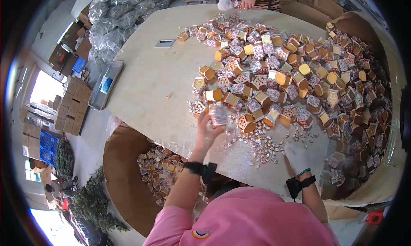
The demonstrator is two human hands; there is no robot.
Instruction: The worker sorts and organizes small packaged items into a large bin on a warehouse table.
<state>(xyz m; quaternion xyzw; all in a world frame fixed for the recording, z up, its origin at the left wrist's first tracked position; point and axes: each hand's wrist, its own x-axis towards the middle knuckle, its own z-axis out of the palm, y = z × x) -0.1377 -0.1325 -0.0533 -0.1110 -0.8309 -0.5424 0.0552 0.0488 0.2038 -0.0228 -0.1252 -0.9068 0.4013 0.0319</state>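
Your left hand (207, 128) grasping one speckled piece (219, 114), right hand (296, 157) with grip indiscernible; left bin (121, 160) and right bin (361, 25), both holding small houses (357, 101); tray (113, 70) holding blue-white packet (106, 84).

Pale tabletop (150, 85), heap of house-shaped packages (259, 82), small shiny pieces (266, 149) scattered beside them

Pieces (259, 81) on table (150, 87) (tray (100, 101) at left edge), seemingly more in right-hand carton (364, 27).
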